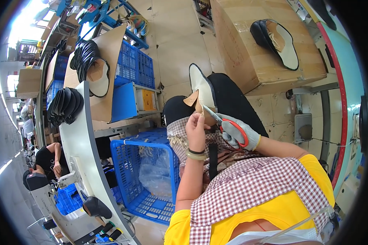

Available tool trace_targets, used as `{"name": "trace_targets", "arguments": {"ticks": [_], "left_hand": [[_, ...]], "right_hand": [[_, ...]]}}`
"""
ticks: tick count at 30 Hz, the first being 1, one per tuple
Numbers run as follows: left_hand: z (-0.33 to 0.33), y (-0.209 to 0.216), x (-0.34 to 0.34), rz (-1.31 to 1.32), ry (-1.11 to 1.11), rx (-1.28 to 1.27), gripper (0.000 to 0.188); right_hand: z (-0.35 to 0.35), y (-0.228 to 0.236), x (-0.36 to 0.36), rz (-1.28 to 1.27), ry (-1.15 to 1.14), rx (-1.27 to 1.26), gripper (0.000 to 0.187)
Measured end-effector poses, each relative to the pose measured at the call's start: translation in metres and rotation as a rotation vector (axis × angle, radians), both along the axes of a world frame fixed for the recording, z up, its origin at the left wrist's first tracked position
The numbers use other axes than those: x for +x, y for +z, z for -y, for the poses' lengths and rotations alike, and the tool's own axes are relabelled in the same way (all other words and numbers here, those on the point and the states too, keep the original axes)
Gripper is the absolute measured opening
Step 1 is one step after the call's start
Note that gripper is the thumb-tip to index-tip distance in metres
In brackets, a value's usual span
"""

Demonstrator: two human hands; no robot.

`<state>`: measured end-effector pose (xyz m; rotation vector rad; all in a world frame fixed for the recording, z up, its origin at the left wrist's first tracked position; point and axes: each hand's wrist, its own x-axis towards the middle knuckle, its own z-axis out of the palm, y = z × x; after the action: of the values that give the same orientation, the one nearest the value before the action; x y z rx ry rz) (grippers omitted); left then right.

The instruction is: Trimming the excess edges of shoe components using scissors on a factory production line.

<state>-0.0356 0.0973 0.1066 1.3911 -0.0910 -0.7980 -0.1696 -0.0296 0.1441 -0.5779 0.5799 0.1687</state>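
A shoe upper [205, 90] with a cream lining, a dark edge and a tan flap rests across my lap, its toe end pointing away from me. My bare left hand [196, 131] pinches at the near end of the upper, with fingertips pressed together; whether they grip its edge or a loose bit is too small to tell. In a grey work glove, my right hand [230, 134] is closed round the red-handled scissors [212, 113]. Their blades reach to the upper's near end, just beside my left fingertips.
To my left stands a blue plastic crate [149, 204] holding clear plastic bags. Stacked black uppers [86, 57] lie on cardboard at far left. Another upper [280, 45] sits on a large cardboard box [237, 57] at far right. A co-worker [49, 159] is beyond the white tabletop [84, 139].
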Motion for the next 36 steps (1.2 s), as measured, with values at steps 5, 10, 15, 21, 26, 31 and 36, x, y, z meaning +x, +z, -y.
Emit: {"name": "trace_targets", "arguments": {"ticks": [5,10,15,21,26,31,36], "left_hand": [[-0.005,-0.002,0.000,-0.213,-0.060,-0.227,0.010],[-0.002,-0.017,-0.026,-0.274,-0.016,-0.375,0.007],[0.001,-0.022,-0.048,-0.324,0.073,-0.535,0.008],[0.005,-0.013,-0.055,-0.392,0.024,-0.574,0.003],[0.000,-0.022,-0.057,-0.358,-0.060,-0.545,0.003],[-0.009,-0.031,-0.055,-0.289,-0.140,-0.470,0.004],[-0.016,-0.029,-0.055,-0.092,-0.245,-0.363,0.007]], "right_hand": [[-0.004,-0.005,-0.004,0.045,-0.015,-0.042,0.054],[-0.015,0.002,-0.012,0.048,-0.043,-0.048,0.055],[-0.023,0.001,-0.016,0.014,-0.101,-0.047,0.058],[-0.025,0.004,-0.021,0.038,-0.145,0.001,0.058],[-0.025,-0.004,-0.022,0.035,-0.177,0.029,0.056],[-0.019,0.003,-0.022,0.029,-0.172,0.042,0.053],[-0.017,0.009,-0.025,0.043,-0.158,0.007,0.054]]}}
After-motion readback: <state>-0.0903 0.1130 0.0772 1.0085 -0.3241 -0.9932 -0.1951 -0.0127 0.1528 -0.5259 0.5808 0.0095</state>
